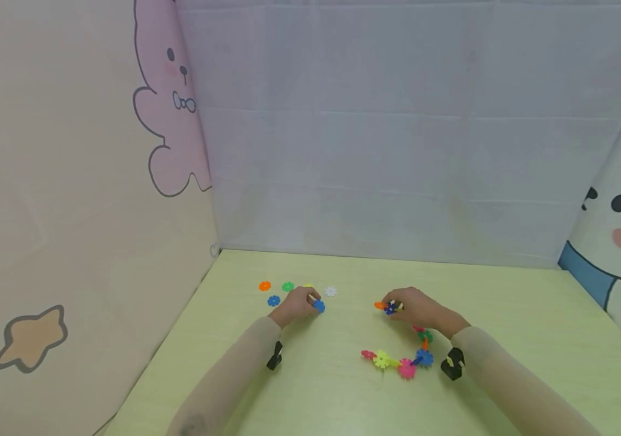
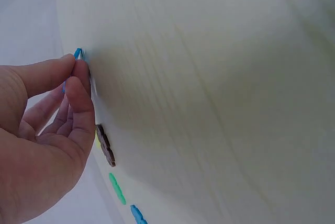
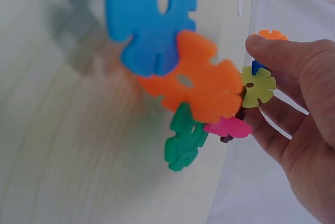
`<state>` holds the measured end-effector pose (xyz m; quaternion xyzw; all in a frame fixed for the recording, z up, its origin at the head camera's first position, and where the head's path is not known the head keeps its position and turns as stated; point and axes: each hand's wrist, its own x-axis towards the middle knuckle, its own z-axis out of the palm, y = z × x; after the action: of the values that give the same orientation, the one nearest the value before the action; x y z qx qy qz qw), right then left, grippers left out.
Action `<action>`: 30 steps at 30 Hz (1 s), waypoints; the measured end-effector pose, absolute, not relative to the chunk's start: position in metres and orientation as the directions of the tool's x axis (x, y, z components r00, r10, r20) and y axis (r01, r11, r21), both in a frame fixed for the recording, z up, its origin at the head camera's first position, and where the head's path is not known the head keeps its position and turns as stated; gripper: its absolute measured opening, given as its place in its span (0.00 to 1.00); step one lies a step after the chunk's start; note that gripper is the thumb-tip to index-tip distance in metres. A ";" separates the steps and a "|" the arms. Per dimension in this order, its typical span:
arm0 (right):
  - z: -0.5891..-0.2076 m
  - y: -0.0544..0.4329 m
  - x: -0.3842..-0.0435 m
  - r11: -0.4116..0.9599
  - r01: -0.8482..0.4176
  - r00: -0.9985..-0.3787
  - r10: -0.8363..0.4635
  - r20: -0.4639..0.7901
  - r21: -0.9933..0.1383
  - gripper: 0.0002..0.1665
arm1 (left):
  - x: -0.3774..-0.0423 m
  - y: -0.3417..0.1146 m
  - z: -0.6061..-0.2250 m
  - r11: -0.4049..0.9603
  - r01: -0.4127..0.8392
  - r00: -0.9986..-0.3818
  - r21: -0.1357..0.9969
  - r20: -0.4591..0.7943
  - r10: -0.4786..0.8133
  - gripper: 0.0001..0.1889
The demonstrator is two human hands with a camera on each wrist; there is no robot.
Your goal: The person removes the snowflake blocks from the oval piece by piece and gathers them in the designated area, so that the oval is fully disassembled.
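Between thumb and fingers, my left hand [image 1: 298, 304] pinches a blue snowflake disc [image 1: 319, 306] close over the table. Only the thin edge of that disc [image 2: 78, 53] shows in the left wrist view. My right hand [image 1: 418, 307] holds one end of a chain of interlocked snowflake discs, where an orange disc [image 1: 379, 306] and a dark blue disc [image 1: 390, 309] stick out past the fingers. Near its fingers in the right wrist view are a yellow-green disc [image 3: 259, 86] and a pink disc [image 3: 229, 127]. The chain curves back under the wrist to a red end disc [image 1: 367, 354].
Around the left hand lie loose discs: orange [image 1: 264, 286], green [image 1: 287, 286], blue [image 1: 273, 301] and white [image 1: 330, 292], with a yellow one [image 1: 308, 285] partly hidden. A brown disc [image 2: 105, 145] shows in the left wrist view. Cloth walls [image 1: 376, 151] border the table [image 1: 321, 393].
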<state>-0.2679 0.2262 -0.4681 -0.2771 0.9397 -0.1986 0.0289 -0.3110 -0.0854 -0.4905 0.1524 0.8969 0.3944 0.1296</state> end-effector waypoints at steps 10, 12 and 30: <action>-0.468 0.225 -0.267 0.772 -0.502 -0.848 -0.528 0.048 -0.390 0.16 | -0.312 -0.080 -0.490 0.682 0.222 -0.927 0.697 -0.067 0.369 0.18; -0.467 0.224 -0.266 0.772 -0.503 -0.848 -0.528 0.047 -0.388 0.16 | -0.312 -0.078 -0.489 0.689 0.207 -0.934 0.694 -0.069 0.350 0.18; -0.471 0.219 -0.270 0.761 -0.503 -0.849 -0.523 0.071 -0.409 0.13 | -0.309 -0.027 -0.488 0.608 0.327 -0.887 0.724 0.012 0.462 0.08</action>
<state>-0.2697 0.2192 -0.4708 -0.2736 0.9381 -0.2112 0.0238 -0.3094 -0.0267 -0.4884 0.2212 0.8923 0.3836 0.0881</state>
